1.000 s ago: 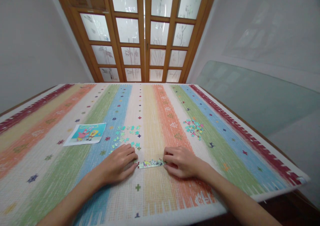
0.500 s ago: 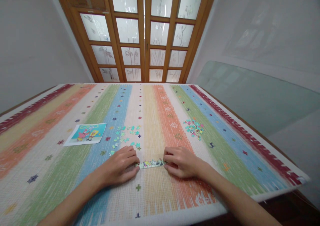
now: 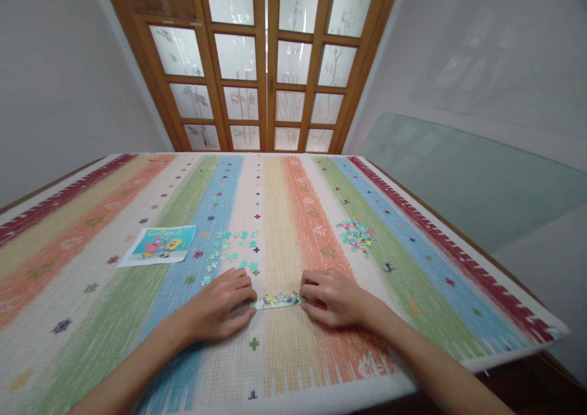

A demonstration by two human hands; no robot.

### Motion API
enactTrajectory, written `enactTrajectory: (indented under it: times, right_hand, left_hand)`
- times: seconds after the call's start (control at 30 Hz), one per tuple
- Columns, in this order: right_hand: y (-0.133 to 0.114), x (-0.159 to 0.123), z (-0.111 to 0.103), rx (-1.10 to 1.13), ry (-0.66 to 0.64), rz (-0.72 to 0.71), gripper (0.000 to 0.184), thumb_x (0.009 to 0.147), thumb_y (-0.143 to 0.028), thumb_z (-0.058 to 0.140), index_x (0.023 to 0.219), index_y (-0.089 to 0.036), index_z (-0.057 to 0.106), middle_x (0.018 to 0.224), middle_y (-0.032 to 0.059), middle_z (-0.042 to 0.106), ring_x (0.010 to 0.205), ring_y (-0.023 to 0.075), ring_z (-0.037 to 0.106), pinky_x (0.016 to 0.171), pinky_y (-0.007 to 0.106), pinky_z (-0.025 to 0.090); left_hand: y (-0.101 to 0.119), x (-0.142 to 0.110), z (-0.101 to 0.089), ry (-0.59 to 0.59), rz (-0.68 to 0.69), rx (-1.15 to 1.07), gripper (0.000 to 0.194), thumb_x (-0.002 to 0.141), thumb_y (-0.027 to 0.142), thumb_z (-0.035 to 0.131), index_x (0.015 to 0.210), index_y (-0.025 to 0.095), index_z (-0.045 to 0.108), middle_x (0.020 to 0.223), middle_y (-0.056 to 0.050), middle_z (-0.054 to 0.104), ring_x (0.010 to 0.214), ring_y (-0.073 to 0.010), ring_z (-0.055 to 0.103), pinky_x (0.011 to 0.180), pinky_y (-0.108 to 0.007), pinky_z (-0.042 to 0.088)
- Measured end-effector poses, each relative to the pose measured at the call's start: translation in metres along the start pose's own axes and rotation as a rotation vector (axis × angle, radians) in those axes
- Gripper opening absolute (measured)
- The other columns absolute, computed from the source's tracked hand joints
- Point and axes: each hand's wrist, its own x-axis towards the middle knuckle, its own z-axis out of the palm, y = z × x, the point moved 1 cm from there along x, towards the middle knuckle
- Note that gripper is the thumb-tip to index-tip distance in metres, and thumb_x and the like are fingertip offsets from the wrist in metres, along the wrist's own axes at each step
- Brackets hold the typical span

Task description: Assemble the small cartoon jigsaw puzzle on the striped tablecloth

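The strip (image 3: 277, 301) lies on the cloth (image 3: 287, 354) close to the near edge, between the two hands, and looks to be a row of joined puzzle pieces with a straight near side. The left hand (image 3: 228, 305) is curled, its thumb and fingertips drawn narrow on the strip's left end; the right hand (image 3: 331, 299) has the right end in the same way. How hard either hand presses cannot be told, since the fingers cover both ends. The strip is probably very light, thin card, stiff within each piece but weak at the joints, so it would likely bend or come apart if lifted by one end. Holding both ends low and flat, with a gentle inward push, seems the safest grip; the long sides would also serve for small nudges. The woven cloth should give some drag, though a ruck in it could open a seam. Beyond the left hand lie loose pieces (image 3: 223, 255), light and easily brushed aside by the knuckles; the pile (image 3: 356, 236) and the picture (image 3: 159, 245) sit well apart.
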Motion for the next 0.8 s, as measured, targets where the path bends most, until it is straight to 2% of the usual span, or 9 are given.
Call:
enactTrajectory:
  times: [0.57,0.8]
  right_hand:
    - [-0.0019,0.0006,-0.0032,-0.001,-0.008,0.000,0.018,0.093,-0.023,0.051,0.078,-0.017,0.060,0.084,0.0055,0.061,0.068,0.0140,0.048,0.060,0.031,0.028]
    - [-0.0006,0.0004,-0.0020,0.006,-0.005,0.003,0.019,0.093,-0.023,0.050,0.079,-0.018,0.060,0.085,0.0057,0.061,0.068,0.0139,0.047,0.061,0.031,0.030]
  left_hand:
    - [-0.0003,0.0004,0.0002,-0.031,-0.069,-0.030,0.012,0.096,0.021,0.054,0.087,0.021,0.062,0.082,-0.003,0.061,0.082,-0.0217,0.056,0.086,-0.042,0.045]
    - [-0.0024,0.0020,0.0029,-0.033,-0.045,-0.016,0.016,0.098,0.020,0.052,0.086,0.021,0.063,0.078,-0.002,0.061,0.077,-0.0200,0.055,0.083,-0.040,0.043]
